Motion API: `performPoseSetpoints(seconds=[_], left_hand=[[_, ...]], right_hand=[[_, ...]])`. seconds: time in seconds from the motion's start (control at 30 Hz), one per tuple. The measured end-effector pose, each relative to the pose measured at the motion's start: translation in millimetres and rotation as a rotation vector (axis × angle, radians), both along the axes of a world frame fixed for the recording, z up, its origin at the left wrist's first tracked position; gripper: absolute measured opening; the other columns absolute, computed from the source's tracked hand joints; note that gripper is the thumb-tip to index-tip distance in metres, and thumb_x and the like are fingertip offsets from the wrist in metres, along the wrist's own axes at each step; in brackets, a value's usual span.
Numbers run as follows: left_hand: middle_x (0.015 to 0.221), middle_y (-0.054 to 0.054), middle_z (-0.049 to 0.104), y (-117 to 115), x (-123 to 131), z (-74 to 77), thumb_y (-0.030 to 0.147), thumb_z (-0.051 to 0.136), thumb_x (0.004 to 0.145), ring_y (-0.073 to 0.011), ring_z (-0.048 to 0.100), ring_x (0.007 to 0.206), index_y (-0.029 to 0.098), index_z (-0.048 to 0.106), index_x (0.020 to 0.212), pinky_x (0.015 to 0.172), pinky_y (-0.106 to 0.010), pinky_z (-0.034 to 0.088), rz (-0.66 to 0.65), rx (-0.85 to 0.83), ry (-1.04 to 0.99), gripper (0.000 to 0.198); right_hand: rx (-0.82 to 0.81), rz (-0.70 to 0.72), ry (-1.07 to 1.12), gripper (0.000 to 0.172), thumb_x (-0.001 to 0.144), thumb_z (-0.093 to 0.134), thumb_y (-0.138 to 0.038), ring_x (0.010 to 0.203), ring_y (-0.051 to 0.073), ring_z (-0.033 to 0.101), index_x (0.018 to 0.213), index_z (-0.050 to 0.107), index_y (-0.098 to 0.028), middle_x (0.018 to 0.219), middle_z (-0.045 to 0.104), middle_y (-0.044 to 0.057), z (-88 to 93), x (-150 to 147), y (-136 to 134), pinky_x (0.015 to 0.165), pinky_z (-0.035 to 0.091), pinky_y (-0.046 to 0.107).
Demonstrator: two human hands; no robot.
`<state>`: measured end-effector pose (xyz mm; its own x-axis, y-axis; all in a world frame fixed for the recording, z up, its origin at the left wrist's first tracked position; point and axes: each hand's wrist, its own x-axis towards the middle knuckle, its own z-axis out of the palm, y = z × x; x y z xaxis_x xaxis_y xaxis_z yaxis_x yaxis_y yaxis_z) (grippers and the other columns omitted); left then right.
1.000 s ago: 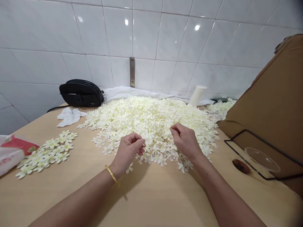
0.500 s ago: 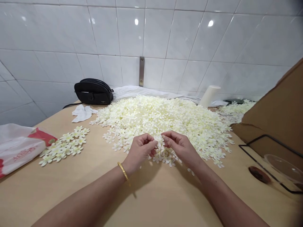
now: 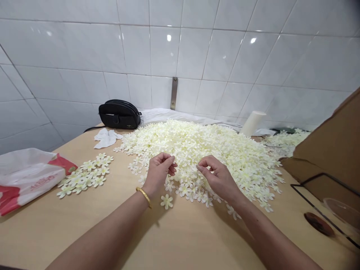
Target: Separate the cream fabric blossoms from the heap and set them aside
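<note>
Over the front edge of a large heap of pale cream artificial flowers (image 3: 191,150), both hands hover with a gap between them. My left hand (image 3: 160,172) is closed in a pinch, thumb against the bent fingers. My right hand (image 3: 219,178) faces it, its thumb and index fingertips pressed together. Whatever either pinch holds is too small or hidden to make out. One single flower (image 3: 167,201) lies flat on the tabletop just below my left hand. A gold bangle (image 3: 144,197) circles my left wrist.
Several flowers (image 3: 87,174) form a flat patch at left, beside a white-and-red plastic bag (image 3: 30,178). Behind are a black pouch (image 3: 120,115), white scraps (image 3: 107,138) and a cream cone (image 3: 252,123). Cardboard (image 3: 329,146) and a black wire frame (image 3: 309,195) stand at right.
My hands have moved apart, the left one shifting left. The white flower that showed between the fingertips is no longer seen there. The view has tilted slightly upward and turned left.
</note>
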<state>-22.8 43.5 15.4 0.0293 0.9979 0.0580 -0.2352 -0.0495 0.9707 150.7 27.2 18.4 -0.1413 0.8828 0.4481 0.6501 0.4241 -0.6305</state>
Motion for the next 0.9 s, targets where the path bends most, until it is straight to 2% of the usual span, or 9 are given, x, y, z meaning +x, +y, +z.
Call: performPoseSetpoints(seconds=[0.07, 0.17, 0.23, 0.3, 0.47, 0.63, 0.8, 0.9], left_hand=[[0.055, 0.001, 0.056, 5, -4, -2.2, 0.032, 0.060, 0.064, -0.0067, 0.048, 0.045, 0.014, 0.048, 0.061, 0.046, -0.020, 0.039, 0.011, -0.011, -0.012, 0.021], [0.053, 0.001, 0.055, 6, -5, -7.1, 0.032, 0.059, 0.065, -0.0057, 0.045, 0.042, 0.015, 0.046, 0.060, 0.044, -0.019, 0.037, -0.026, -0.016, -0.023, 0.022], [0.052, 0.001, 0.054, 4, -2, -9.9, 0.032, 0.057, 0.067, -0.0053, 0.044, 0.041, 0.014, 0.046, 0.060, 0.043, -0.018, 0.035, -0.080, -0.006, -0.014, 0.022], [0.051, 0.001, 0.054, 0, 3, -11.3, 0.032, 0.057, 0.068, -0.0053, 0.044, 0.040, 0.014, 0.046, 0.059, 0.042, -0.019, 0.035, -0.137, 0.003, 0.004, 0.022], [0.049, 0.001, 0.053, -8, 9, -10.0, 0.030, 0.058, 0.068, -0.0076, 0.048, 0.043, 0.013, 0.051, 0.060, 0.046, -0.020, 0.039, -0.260, -0.028, -0.023, 0.021], [0.050, 0.000, 0.054, -10, 10, -10.7, 0.030, 0.059, 0.067, -0.0084, 0.051, 0.045, 0.011, 0.055, 0.060, 0.048, -0.020, 0.041, -0.258, -0.040, -0.032, 0.021], [0.057, -0.003, 0.058, -10, 13, -13.9, 0.034, 0.056, 0.070, -0.0112, 0.055, 0.052, 0.011, 0.056, 0.061, 0.055, -0.025, 0.046, -0.303, -0.079, -0.090, 0.025], [0.059, -0.003, 0.059, -11, 15, -14.4, 0.030, 0.061, 0.067, -0.0122, 0.057, 0.054, 0.010, 0.057, 0.063, 0.059, -0.027, 0.047, -0.310, -0.121, -0.132, 0.020]], right_hand=[[0.034, 0.036, -0.116, 0.014, 0.076, 0.046, -0.021, 0.077, 0.017, 0.048, 0.064, 0.051, -0.018, 0.075, 0.053, 0.004, 0.3, -5, 5, 0.071, 0.038, 0.031], [0.145, -0.034, -0.224, 0.009, 0.075, 0.047, -0.018, 0.082, 0.020, 0.046, 0.074, 0.056, -0.018, 0.080, 0.054, 0.007, -1.4, -15, 8, 0.075, 0.037, 0.036], [0.217, -0.065, -0.175, 0.014, 0.076, 0.045, -0.017, 0.082, 0.021, 0.047, 0.084, 0.057, -0.018, 0.082, 0.054, 0.007, -1.5, -21, 6, 0.074, 0.038, 0.036], [0.234, -0.035, -0.073, 0.016, 0.079, 0.043, -0.017, 0.079, 0.019, 0.050, 0.087, 0.056, -0.018, 0.083, 0.055, 0.007, -0.4, -25, 2, 0.071, 0.040, 0.032], [0.183, 0.072, 0.013, 0.015, 0.080, 0.044, -0.018, 0.070, 0.015, 0.053, 0.080, 0.058, -0.018, 0.076, 0.058, 0.004, -1.5, -30, -8, 0.064, 0.041, 0.026], [0.175, 0.132, -0.057, 0.018, 0.081, 0.042, -0.016, 0.068, 0.013, 0.054, 0.079, 0.060, -0.019, 0.074, 0.060, 0.004, -7.8, -27, -8, 0.063, 0.042, 0.024], [0.268, 0.087, -0.261, 0.022, 0.075, 0.036, -0.005, 0.061, 0.013, 0.050, 0.076, 0.056, -0.015, 0.069, 0.055, 0.005, -14.2, -24, -8, 0.057, 0.040, 0.023], [0.278, 0.043, -0.345, 0.021, 0.071, 0.036, -0.004, 0.059, 0.013, 0.047, 0.072, 0.053, -0.014, 0.066, 0.052, 0.005, -18.8, -24, -7, 0.054, 0.038, 0.023]])
